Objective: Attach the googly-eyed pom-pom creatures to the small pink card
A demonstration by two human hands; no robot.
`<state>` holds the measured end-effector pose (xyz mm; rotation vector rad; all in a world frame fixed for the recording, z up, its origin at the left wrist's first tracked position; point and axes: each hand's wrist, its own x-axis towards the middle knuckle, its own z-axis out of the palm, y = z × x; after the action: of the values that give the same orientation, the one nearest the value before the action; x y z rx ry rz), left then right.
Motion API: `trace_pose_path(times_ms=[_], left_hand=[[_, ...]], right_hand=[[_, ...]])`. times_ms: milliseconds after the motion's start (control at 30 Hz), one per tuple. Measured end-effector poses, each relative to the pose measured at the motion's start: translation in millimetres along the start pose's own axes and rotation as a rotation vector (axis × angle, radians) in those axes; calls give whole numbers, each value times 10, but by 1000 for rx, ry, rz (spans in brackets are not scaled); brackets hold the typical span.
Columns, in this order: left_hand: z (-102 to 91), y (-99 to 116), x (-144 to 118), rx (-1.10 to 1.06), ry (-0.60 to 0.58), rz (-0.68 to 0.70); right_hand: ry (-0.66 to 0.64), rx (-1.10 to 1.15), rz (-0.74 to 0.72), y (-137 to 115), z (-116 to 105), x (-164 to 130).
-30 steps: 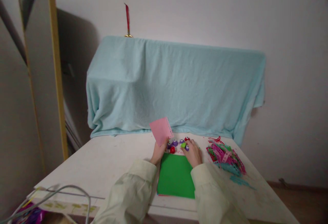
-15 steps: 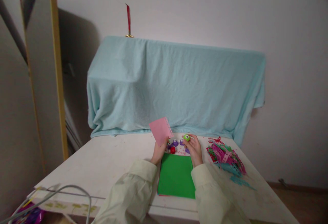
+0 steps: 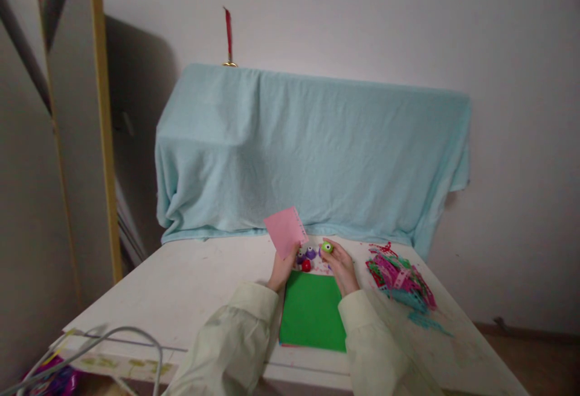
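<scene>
My left hand (image 3: 281, 268) is closed on a sheet of pink paper (image 3: 284, 230), held up at a tilt with small cut-outs along its right edge. In my right hand (image 3: 342, 268) is a small green craft punch (image 3: 327, 247), gripped by the fingers a short way right of the paper and apart from it. Between the hands, purple craft punches (image 3: 310, 253) and a red craft punch (image 3: 306, 265) stand on the table, partly hidden by my hands. A stack of paper with a green sheet (image 3: 312, 311) on top lies between my forearms.
A heap of punched paper strips (image 3: 401, 278) in pink, red, green and blue lies on the right of the white table (image 3: 194, 287). Behind hangs a light blue cloth (image 3: 312, 154). A grey cable (image 3: 131, 331) loops at the front left, and a tall mirror (image 3: 79, 130) leans at the left.
My right hand has shifted slightly left and down with the green craft punch, which has turned in the fingers. The pink paper stays nearly still in my left hand.
</scene>
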<state>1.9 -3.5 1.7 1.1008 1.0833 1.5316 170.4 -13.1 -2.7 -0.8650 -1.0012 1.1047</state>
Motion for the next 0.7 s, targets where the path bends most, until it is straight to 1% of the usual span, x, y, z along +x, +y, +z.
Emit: trace_pose_path(times_ms=[133,233,333,433,567,700], left_hand=[[15,-11,1,-19,15,17],[20,-27,8,-14,17,61],[19,-39,8,10,-8,90],[21,-44,3,36,-37,87],[40,-47,-4,29,-73,78],[66,-4,-34,10,-123,66]], right_hand=[[-16,61,30,-8,53,-20],[-37,108,42,-15,83,-29],[-66,135,51,-26,93,-37],[-109,146,64,-62,108,-62],[-189,109,107,-120,141,-116],[-235,88,123,-128,156,-145]])
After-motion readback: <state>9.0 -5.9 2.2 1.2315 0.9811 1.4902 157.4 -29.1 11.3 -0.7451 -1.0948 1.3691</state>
